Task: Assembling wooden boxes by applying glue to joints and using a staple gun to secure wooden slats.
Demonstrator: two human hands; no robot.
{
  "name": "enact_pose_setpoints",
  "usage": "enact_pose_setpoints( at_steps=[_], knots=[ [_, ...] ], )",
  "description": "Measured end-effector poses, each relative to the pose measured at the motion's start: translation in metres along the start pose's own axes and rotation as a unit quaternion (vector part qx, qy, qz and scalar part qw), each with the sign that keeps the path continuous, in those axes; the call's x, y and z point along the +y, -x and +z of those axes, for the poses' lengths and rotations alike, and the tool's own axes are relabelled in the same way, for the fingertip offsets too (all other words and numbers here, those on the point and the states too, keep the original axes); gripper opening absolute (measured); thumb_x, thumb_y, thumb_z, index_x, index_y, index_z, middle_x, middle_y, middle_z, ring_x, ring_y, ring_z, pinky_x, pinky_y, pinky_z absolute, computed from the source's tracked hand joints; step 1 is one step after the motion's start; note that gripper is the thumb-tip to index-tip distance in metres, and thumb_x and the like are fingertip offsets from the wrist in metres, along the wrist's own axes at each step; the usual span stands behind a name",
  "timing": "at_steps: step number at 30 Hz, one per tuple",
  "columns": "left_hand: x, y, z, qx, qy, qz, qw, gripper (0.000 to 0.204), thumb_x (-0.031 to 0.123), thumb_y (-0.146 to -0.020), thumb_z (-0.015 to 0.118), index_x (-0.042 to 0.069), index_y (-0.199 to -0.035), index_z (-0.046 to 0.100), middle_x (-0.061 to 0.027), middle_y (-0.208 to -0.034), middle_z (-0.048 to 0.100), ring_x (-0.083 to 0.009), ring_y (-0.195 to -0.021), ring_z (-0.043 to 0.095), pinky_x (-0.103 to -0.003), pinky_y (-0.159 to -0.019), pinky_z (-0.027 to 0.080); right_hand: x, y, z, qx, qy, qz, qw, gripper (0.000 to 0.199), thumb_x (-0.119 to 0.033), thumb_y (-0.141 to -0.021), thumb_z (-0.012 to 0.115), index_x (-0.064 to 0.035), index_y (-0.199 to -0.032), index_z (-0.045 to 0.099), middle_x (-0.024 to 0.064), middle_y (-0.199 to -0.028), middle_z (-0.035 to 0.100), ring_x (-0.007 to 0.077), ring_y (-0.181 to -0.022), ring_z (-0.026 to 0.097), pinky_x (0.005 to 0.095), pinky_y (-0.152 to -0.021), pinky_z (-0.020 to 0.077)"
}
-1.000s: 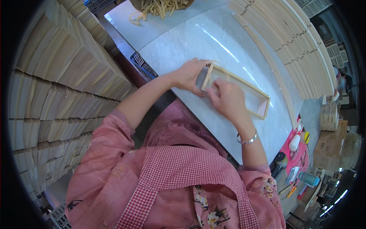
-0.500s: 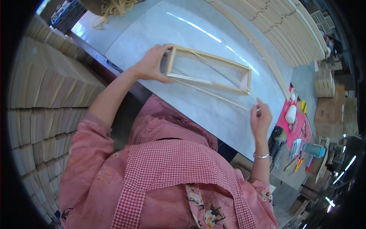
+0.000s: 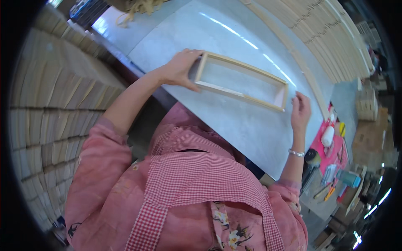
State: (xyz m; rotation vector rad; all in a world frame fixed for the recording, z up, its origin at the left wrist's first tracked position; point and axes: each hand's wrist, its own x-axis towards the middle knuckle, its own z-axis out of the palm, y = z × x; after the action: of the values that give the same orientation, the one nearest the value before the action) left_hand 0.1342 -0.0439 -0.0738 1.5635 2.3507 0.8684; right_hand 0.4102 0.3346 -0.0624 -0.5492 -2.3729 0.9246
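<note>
A long, narrow rectangular frame of pale wood (image 3: 243,96) stands on the light grey tabletop (image 3: 234,138). My left hand (image 3: 180,70) grips its left end, fingers on the far corner and thumb by the near corner. Through the frame's open middle the tabletop shows. Beyond the right end of the frame is my right hand (image 3: 301,112), a short way off the wood. Its fingers are loosely bent, a little blurred, with nothing visible in them.
Pale wooden boards (image 3: 312,35) lie stacked at the far right, a long strip (image 3: 307,69) before them. Tan bands (image 3: 142,6) hang at the far left. A white bottle (image 3: 328,136) lies on a pink sheet (image 3: 338,152) at right. Wooden pieces (image 3: 46,83) are piled high on my left.
The thin pale strands stretched between the frame's left end and my right hand are no longer seen apart from the frame. My right hand moved away from me, beside the frame's right end.
</note>
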Motion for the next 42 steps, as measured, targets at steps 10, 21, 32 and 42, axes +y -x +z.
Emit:
enact_pose_setpoints(
  at_steps=[10,21,32,42],
  knots=[
    [0.028,0.014,-0.015,-0.006,0.438,-0.297,0.849,0.037,0.014,-0.09,0.071,0.001,-0.123,0.061,-0.0108,-0.099,0.066,-0.0173,-0.081,0.06,-0.026,-0.072,0.05,-0.132,0.027,0.1,-0.17,0.128,-0.169,0.962,0.018,-0.017,-0.084,0.077,-0.009,-0.099,0.072,0.0035,-0.091,0.064,0.0213,-0.08,0.059,0.033,-0.074,0.0472],
    [0.023,0.01,-0.01,-0.071,0.516,-0.365,0.772,0.006,0.003,-0.093,0.061,0.003,-0.088,0.065,-0.0048,-0.074,0.064,-0.0093,-0.054,0.052,-0.017,-0.053,0.042,-0.137,0.027,0.106,-0.165,0.157,-0.159,0.961,0.015,-0.017,-0.084,0.078,-0.009,-0.095,0.075,0.0011,-0.085,0.067,0.0206,-0.074,0.057,0.0314,-0.069,0.046],
    [0.031,0.012,-0.021,-0.092,0.466,-0.37,0.799,0.007,0.007,-0.089,0.062,0.003,-0.088,0.067,-0.0063,-0.074,0.066,-0.0086,-0.058,0.06,-0.017,-0.052,0.045,-0.136,0.027,0.106,-0.162,0.162,-0.158,0.96,0.013,-0.02,-0.084,0.078,-0.0121,-0.093,0.073,-0.0003,-0.086,0.063,0.019,-0.075,0.056,0.0313,-0.07,0.044],
    [0.022,-0.002,-0.031,-0.175,0.52,-0.374,0.748,0.006,0.004,-0.087,0.061,0.004,-0.085,0.067,-0.0064,-0.074,0.068,-0.0091,-0.057,0.063,-0.017,-0.053,0.05,-0.135,0.026,0.107,-0.162,0.157,-0.164,0.96,0.012,-0.019,-0.084,0.077,-0.0124,-0.093,0.073,-0.0004,-0.086,0.063,0.019,-0.075,0.056,0.0311,-0.069,0.044]
  ],
)
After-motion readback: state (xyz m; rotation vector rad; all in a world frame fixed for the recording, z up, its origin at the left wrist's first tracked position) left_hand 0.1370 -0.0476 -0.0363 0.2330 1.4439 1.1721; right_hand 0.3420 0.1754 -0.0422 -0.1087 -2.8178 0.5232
